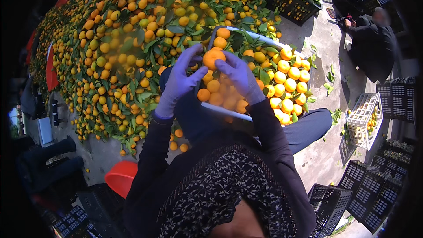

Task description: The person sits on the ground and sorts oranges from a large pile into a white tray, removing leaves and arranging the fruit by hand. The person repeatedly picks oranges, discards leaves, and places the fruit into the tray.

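Observation:
Both hands wear thin purple gloves and are raised over a crate (224, 109) of oranges, which stands at the person's legs. My right hand (238, 72) grips a single orange mandarin (214, 59) with fingers and thumb at its right side. Just left of the fruit is my left hand (186, 72), its fingers curved and apart from the thumb; no fruit shows in it, and whether a fingertip touches the mandarin is hard to tell. Picked mandarins (290, 85) fill the crate's right part, some lie under the hands, and green leaves (264, 76) lie among them.
A large heap of mandarins with leaves (132, 53) spreads ahead and left. A black crate of fruit (292, 1) stands beyond, a white crate (363, 122) at right. Another person (373, 46) sits at upper right. Black crates (330, 201) and a red basin (122, 177) are nearby.

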`<action>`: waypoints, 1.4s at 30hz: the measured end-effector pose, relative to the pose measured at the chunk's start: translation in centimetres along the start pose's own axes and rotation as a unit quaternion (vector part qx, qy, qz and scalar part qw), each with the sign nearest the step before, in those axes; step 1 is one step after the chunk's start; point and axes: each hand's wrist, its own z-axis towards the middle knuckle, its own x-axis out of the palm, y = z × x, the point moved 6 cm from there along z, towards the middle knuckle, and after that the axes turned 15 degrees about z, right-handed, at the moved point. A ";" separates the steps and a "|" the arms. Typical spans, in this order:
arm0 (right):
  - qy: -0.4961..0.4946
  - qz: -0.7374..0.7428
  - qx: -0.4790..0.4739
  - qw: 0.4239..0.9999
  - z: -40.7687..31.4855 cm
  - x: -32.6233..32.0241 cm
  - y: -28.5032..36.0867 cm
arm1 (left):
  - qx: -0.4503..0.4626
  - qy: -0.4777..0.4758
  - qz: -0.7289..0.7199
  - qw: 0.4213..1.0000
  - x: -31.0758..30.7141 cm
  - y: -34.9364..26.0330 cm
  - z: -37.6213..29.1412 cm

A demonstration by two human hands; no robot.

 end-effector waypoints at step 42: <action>-0.157 -0.587 -0.152 0.779 10.7 -14.1 -4.0 | 0.185 0.369 0.520 0.748 19.3 11.3 23.2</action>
